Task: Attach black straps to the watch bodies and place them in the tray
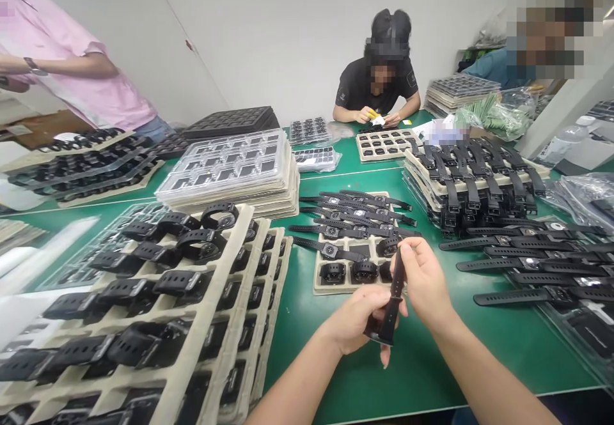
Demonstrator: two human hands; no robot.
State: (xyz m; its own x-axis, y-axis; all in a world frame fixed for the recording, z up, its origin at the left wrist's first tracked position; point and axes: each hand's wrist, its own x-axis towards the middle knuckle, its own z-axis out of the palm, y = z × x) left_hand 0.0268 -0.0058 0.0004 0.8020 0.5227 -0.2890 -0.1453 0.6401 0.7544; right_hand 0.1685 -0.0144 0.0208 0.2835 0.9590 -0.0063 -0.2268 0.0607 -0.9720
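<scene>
Black watch [394, 297] between both hands [367, 316]

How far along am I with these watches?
Looks done: the looped watches at the near end of the tray ahead, and those in the stacked trays on the left. In hand: one dark watch, held by your left hand and right hand. Seemingly left: the flat-strapped watches farther up that tray and others on the right. So probably partway.
</scene>
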